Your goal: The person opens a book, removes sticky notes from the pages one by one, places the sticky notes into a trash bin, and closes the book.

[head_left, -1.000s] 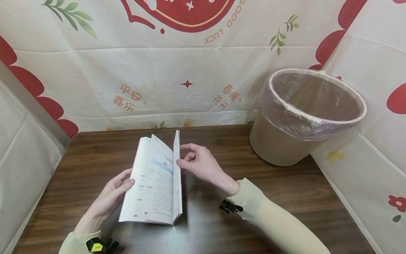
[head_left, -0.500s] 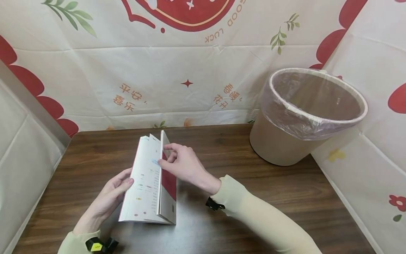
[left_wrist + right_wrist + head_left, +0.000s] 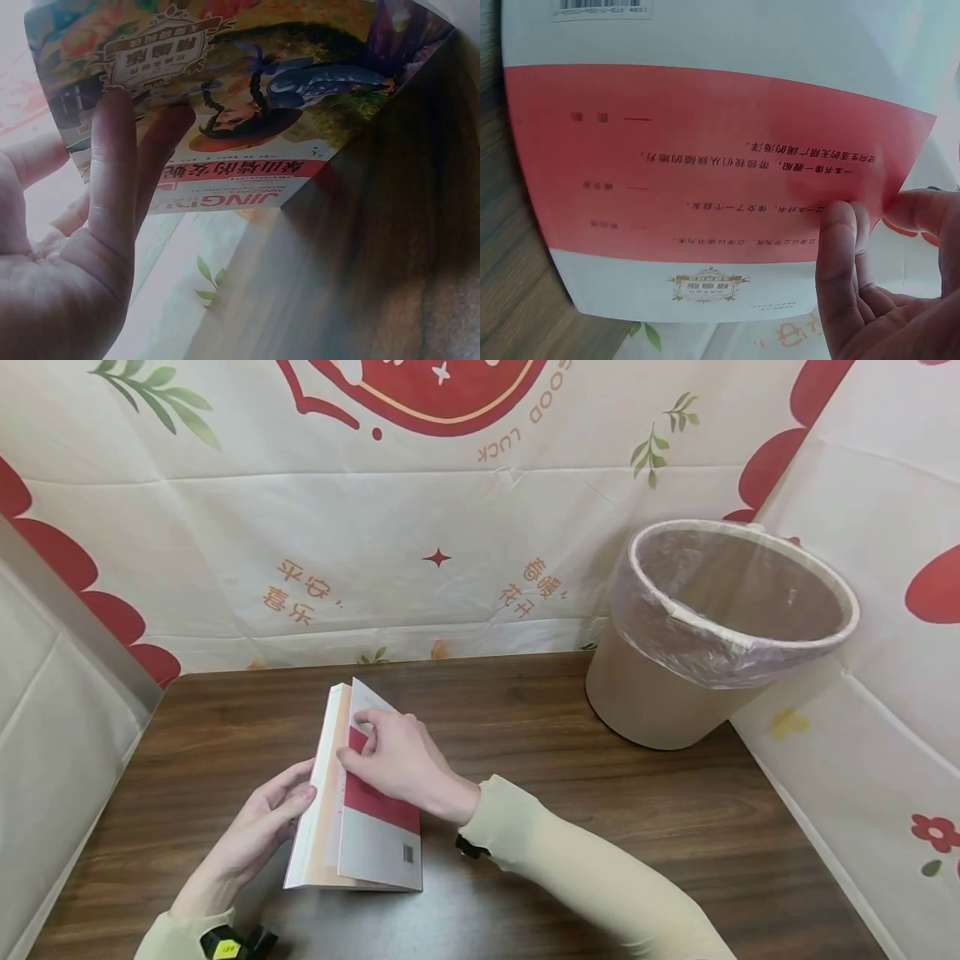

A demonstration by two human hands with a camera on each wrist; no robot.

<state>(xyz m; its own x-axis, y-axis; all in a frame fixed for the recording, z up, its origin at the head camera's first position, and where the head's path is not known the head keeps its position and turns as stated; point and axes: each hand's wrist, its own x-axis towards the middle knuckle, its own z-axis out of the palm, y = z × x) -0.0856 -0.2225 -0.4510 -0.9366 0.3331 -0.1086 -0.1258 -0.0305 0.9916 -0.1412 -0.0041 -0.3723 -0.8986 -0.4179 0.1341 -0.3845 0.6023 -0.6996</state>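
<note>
A paperback book (image 3: 378, 847) stands partly open on the table, its back cover with a red band and a barcode facing right. My left hand (image 3: 258, 818) holds its left edge, thumb on the page side. In the left wrist view, fingers (image 3: 112, 165) of that hand lie against the illustrated front cover (image 3: 315, 82), which shows a figure with braids. My right hand (image 3: 408, 764) pinches the free edge of the back cover between thumb and fingers, as the right wrist view also shows on the red band (image 3: 705, 165). A peach-coloured inner page shows beside the cover.
A beige bin (image 3: 652, 693) lined with a clear plastic bag stands at the table's back right. The dark wood table (image 3: 555, 727) ends at a printed white cloth (image 3: 420, 510) behind it, with pale cloth panels on both sides.
My right hand has moved left, swinging the remaining pages and the back cover toward the left side. The printed page is now covered and the red back cover shows. The left hand stays put.
</note>
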